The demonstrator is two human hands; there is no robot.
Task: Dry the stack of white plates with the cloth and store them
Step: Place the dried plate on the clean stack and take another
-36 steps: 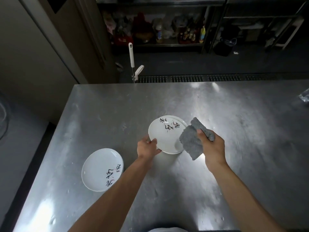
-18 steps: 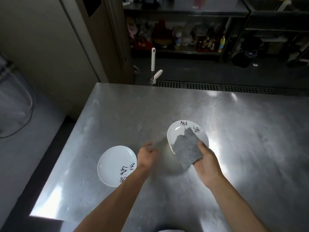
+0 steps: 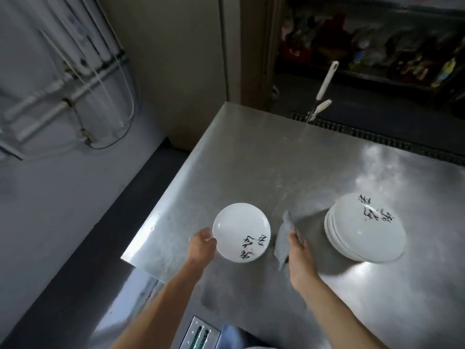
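A single white plate (image 3: 239,227) with black brush writing sits near the left edge of the steel table (image 3: 251,167). My left hand (image 3: 201,244) grips its near-left rim, thumb on top. To the right stands a stack of white plates (image 3: 364,230) with the same writing on the top one. Between plate and stack, my right hand (image 3: 299,248) holds a crumpled grey cloth (image 3: 283,241) just above the table, touching neither the plate nor the stack.
The table's left edge and near-left corner (image 3: 125,256) lie close to the single plate. A white-handled tool (image 3: 323,86) leans beyond the far edge, by a floor grate (image 3: 377,137). Shelves with bottles (image 3: 402,56) stand behind. White pipes (image 3: 63,71) run along the left wall.
My left hand has left the plate in the middle and taken hold of the left plate's rim. My right hand has drawn the cloth off the stack, leftward. The view has swung left.
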